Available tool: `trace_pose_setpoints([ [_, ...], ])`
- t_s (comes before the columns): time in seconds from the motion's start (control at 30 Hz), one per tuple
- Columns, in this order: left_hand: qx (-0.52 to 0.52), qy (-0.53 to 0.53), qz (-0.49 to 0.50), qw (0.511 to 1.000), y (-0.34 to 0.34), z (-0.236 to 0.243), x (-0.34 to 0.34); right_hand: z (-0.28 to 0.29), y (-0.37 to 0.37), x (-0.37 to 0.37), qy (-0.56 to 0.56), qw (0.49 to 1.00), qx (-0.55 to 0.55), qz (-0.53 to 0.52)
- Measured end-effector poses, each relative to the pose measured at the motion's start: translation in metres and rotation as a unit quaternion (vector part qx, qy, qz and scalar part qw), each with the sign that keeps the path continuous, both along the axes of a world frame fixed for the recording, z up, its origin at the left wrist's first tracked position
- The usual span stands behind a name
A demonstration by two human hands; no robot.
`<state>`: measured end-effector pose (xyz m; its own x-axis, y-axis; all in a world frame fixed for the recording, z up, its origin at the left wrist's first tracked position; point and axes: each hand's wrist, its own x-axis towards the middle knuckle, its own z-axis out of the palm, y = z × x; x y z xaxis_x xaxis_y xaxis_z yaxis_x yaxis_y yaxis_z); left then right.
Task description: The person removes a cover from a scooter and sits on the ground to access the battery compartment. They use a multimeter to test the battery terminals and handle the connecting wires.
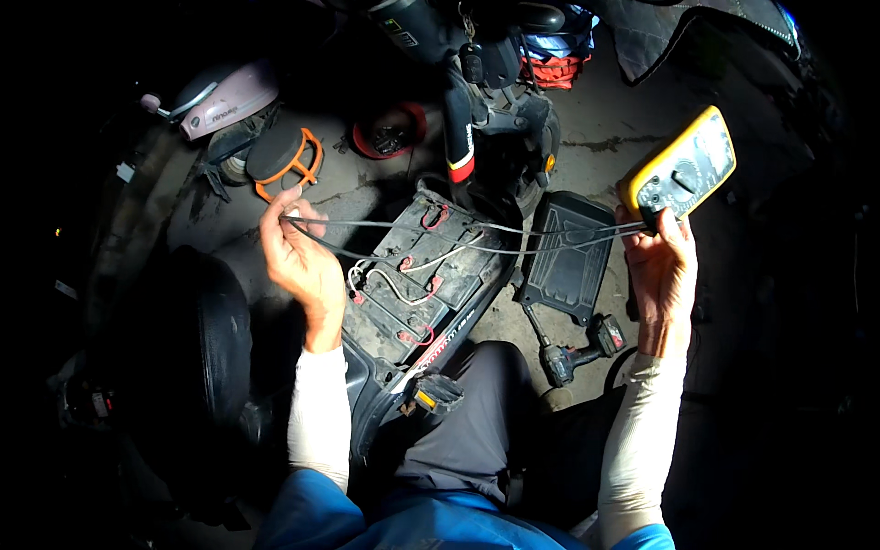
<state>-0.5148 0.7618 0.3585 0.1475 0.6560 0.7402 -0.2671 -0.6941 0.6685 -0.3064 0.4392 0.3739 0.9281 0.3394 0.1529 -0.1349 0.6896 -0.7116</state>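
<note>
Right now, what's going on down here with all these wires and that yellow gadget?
A person crouches over an opened scooter floor where a row of batteries joined by red-capped wires lies exposed. The right hand holds up a yellow multimeter. Its test leads stretch across the batteries to the left hand, which pinches their far ends, raised above the pack. A black cover panel and a cordless drill lie on the concrete floor beside it.

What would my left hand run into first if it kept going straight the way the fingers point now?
Probably the orange-framed round lamp on the floor just beyond the left hand, whose fingertips pinch the test leads. Depth is unclear, so the hand may pass above it.
</note>
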Motion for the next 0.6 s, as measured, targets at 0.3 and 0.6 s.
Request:
trace_pose_setpoints([
  [0.3,0.058,0.141,-0.259,0.954,-0.132,0.106,-0.072,-0.001,-0.006,-0.009,0.003,0.977,-0.188,0.1],
  [0.6,-0.567,0.202,-0.651,0.462,-0.228,0.039,-0.108,-0.057,-0.024,0.058,-0.014,0.955,-0.289,0.056],
])
